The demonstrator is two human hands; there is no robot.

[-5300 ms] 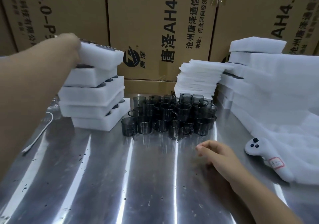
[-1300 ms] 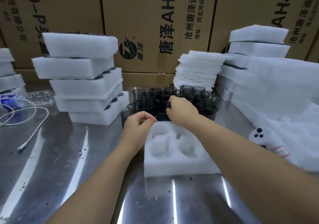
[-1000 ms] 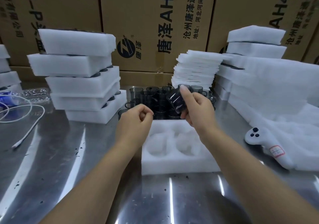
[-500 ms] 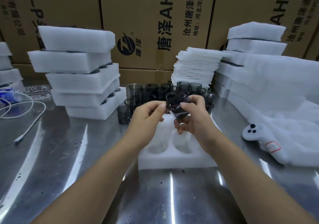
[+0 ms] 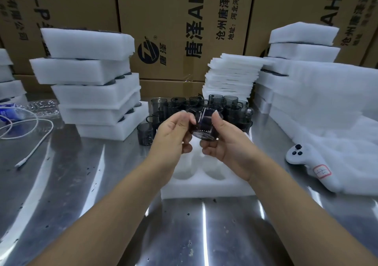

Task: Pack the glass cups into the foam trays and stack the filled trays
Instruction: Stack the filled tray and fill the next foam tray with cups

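Smoky glass cup [image 5: 205, 125] tilted between your left hand [image 5: 171, 136] and right hand [image 5: 227, 147], over empty foam tray [image 5: 204, 186], more cups [image 5: 231, 106] behind, filled trays [image 5: 96, 93] stacked left

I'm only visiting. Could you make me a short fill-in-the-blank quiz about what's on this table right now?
1. The left hand and right hand together grip ____ glass cup.
2. The foam tray beneath them shows only ____ pockets.
3. The stack of filled trays stands ____ of the loose cups.
4. The white controller lies ____ of the foam tray.
Missing words: one; empty; left; right.
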